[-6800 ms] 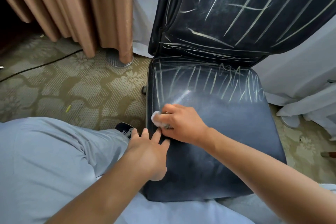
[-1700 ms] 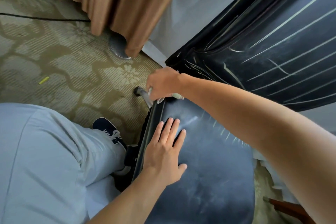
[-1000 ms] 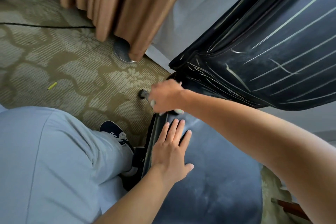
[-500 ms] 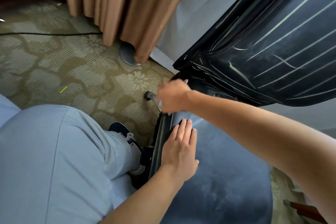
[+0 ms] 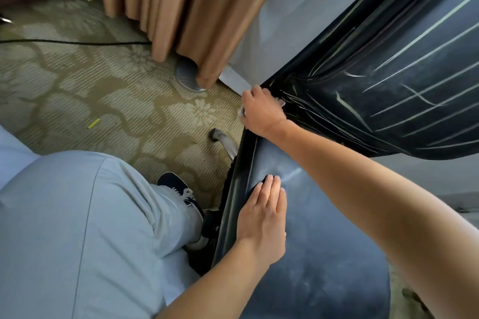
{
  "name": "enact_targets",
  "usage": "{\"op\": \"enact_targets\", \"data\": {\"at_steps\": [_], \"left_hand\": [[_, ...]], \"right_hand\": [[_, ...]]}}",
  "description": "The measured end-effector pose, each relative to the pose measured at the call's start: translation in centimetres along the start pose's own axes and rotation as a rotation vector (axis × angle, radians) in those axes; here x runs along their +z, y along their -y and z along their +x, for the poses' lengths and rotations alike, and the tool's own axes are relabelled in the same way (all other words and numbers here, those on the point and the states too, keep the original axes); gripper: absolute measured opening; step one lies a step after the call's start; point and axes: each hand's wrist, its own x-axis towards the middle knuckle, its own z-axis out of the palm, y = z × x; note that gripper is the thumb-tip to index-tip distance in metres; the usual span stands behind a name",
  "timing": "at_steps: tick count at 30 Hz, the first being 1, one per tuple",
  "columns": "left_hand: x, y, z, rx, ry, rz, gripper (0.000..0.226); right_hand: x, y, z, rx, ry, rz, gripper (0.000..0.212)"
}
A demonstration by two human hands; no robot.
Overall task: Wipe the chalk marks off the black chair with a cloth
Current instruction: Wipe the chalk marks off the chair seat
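The black chair fills the right side: its seat [image 5: 324,254] looks smeared with chalk dust, and its backrest [image 5: 404,90] carries long white chalk lines. My right hand [image 5: 261,111] is at the rear left corner where seat meets backrest, curled over a white cloth [image 5: 282,103] of which only small edges show. My left hand [image 5: 263,217] lies flat on the seat near its left edge, fingers straight and together.
My leg in light grey trousers [image 5: 85,228] and a dark shoe [image 5: 178,188] are left of the chair. A metal chair leg [image 5: 224,141] sticks out over the patterned carpet [image 5: 103,101]. Brown curtains [image 5: 166,8], a black cable [image 5: 72,42] and a yellow scrap [image 5: 93,123] lie beyond.
My right hand with the cloth has moved from the seat's rear left edge up to the bottom corner of the backrest. My left hand stays flat on the seat.
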Motion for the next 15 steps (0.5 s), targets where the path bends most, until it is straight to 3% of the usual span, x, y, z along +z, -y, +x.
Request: {"op": "enact_targets", "data": {"at_steps": [2,5,8,10,13,15], "left_hand": [[0.1,0.0,0.1,0.002,-0.001,0.025,0.092],[0.2,0.1,0.1,0.014,-0.011,0.049,0.093],[-0.3,0.2,0.2,0.014,-0.003,0.093,0.097],[-0.5,0.1,0.2,0.014,0.024,0.141,0.097],[0.2,-1.3,-0.6,-0.028,0.009,0.217,0.065],[1.3,-2.7,-1.8,-0.026,0.061,0.288,0.050]], "right_hand": [[0.0,-0.4,-0.7,-0.050,0.031,0.022,0.036],[-0.2,-0.4,-1.3,0.086,0.176,-0.072,0.054],[-1.2,0.4,-2.3,0.045,0.194,-0.071,0.044],[-2.0,1.6,-4.1,-0.146,0.259,-0.050,0.035],[-2.4,4.0,-7.7,-0.462,0.422,-0.109,0.015],[-2.4,3.9,-7.0,-0.365,0.349,-0.140,0.024]]}}
